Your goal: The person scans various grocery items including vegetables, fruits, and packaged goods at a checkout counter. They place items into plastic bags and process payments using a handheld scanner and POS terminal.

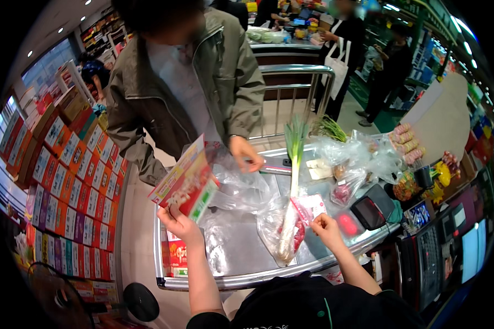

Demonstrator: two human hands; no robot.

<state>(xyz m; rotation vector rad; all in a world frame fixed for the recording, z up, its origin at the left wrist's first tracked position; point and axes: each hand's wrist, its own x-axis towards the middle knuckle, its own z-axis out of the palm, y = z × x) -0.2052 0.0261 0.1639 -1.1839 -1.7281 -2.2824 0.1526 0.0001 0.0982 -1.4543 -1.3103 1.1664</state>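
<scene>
My left hand grips the lower edge of a red and yellow printed flat package, tilted above the counter's left part. The fingers of my right hand pinch the edge of a small red and white packet. Beside that packet lies a long green onion, its root end in a clear plastic bag together with something red. A crumpled clear bag lies on the metal counter between my hands, beneath the hand of a person across the counter.
A person in a grey-brown jacket stands opposite. Bagged produce and a scanner are at the right, near a keyboard. Stacked boxes stand at the left; a metal railing is behind the counter.
</scene>
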